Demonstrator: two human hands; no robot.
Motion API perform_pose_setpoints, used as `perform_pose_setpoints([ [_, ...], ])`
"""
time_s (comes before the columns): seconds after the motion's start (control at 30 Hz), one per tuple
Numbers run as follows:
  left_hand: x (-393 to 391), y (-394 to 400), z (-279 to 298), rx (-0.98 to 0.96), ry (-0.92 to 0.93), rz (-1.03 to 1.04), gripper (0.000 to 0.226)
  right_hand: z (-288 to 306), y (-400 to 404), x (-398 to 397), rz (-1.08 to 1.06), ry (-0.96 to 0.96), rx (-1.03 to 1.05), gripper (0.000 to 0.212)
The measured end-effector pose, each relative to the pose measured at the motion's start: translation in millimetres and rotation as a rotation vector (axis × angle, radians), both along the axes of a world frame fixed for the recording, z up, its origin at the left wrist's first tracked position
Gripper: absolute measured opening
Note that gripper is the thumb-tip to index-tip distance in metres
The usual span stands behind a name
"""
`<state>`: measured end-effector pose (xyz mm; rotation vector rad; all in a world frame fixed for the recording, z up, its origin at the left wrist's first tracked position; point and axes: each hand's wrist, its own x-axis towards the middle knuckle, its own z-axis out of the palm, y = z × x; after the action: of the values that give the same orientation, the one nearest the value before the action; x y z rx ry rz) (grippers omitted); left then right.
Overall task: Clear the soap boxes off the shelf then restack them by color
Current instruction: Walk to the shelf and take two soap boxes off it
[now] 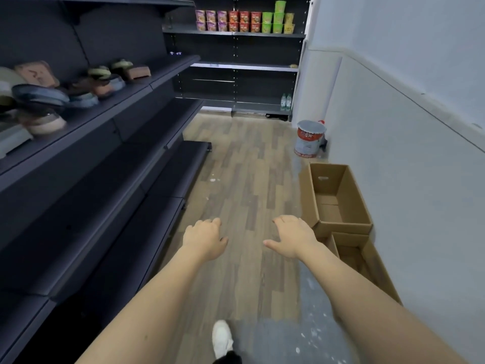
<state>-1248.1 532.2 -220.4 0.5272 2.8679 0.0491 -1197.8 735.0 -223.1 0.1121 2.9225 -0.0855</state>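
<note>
Over floor | left hand (203, 239) slack | right hand (292, 239) slack (both empty)

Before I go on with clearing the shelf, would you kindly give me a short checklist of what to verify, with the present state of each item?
1. Left hand free: ok, fingers loosely curled, holding nothing.
2. Right hand free: ok, relaxed, holding nothing.
3. Walkway clear: ok, the wooden floor ahead is bare; the paint bucket stands by the wall.
4. Container ready: ok, the open cardboard box on the right looks empty; a second box nearer to me is only partly visible.
5. Items on the left shelf identified as soap boxes: cannot tell, they are blurred.
6. Colours sortable: cannot tell for those; only the far cups show clear purple, red, green and yellow groups.
</note>
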Motion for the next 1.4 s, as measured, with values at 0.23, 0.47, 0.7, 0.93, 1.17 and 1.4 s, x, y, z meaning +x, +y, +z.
perform_pose_setpoints([
  [0.23,-159,20,14,0.010,0.038,-0.011,0.041,19,16,-164,0.009,0.028,0.028,0.073],
  [0.47,-282,23,30,-0.014,0.053,-0.003,0.049,29,27,-286,0.011,0.015,0.051,0.069],
  [0.7,-360,16,24,-0.037,0.081,0.083,0.047,22,20,-384,0.097,0.024,0.046,0.067],
  [0.93,-449,4,26,-0.046,0.133,0.223,0.049,27,8,-505,0.259,0.074,0.031,0.068],
  [1.17,-526,-12,41,-0.078,0.177,0.397,0.048,46,-3,-623,0.447,0.138,0.035,0.068],
  [1.4,-560,-47,49,-0.124,0.287,0.599,0.054,56,-50,-715,0.698,0.168,0.045,0.070],
])
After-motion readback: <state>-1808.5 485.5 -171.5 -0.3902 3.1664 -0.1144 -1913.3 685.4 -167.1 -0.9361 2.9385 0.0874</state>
